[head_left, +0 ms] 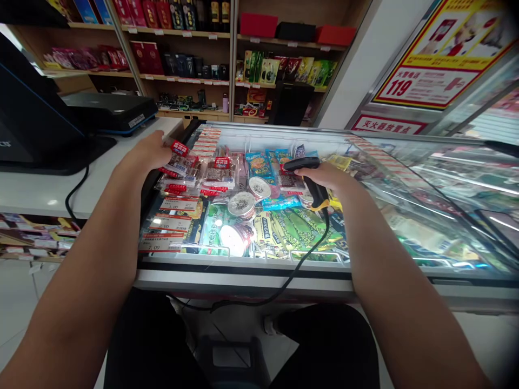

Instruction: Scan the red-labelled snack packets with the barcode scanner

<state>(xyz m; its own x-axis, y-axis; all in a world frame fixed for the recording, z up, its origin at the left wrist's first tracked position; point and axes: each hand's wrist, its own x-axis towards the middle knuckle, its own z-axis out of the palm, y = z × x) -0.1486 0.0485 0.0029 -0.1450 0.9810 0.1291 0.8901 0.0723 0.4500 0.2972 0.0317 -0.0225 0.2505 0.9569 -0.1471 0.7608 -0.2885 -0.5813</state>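
My left hand (153, 153) is closed on the left edge of a clear snack packet (178, 162) with a red label and dark contents. That packet lies over or against others like it on the glass top of a chest freezer (251, 275). Another such packet (220, 172) sits just to the right. In my right hand (324, 175) is a black and yellow barcode scanner (317, 190), held above a further dark snack packet (291, 182). Its black cable (298, 266) hangs over the freezer's front edge. My right fingers are partly hidden behind the scanner.
Round tubs (241, 205) and bagged frozen goods (298, 227) show around the middle of the freezer. Price tags (162, 242) line its left side. A counter (36, 192) with a dark screen stand (36, 108) and a black flat device (111, 111) stands left. Stocked shelves (182, 33) rise behind.
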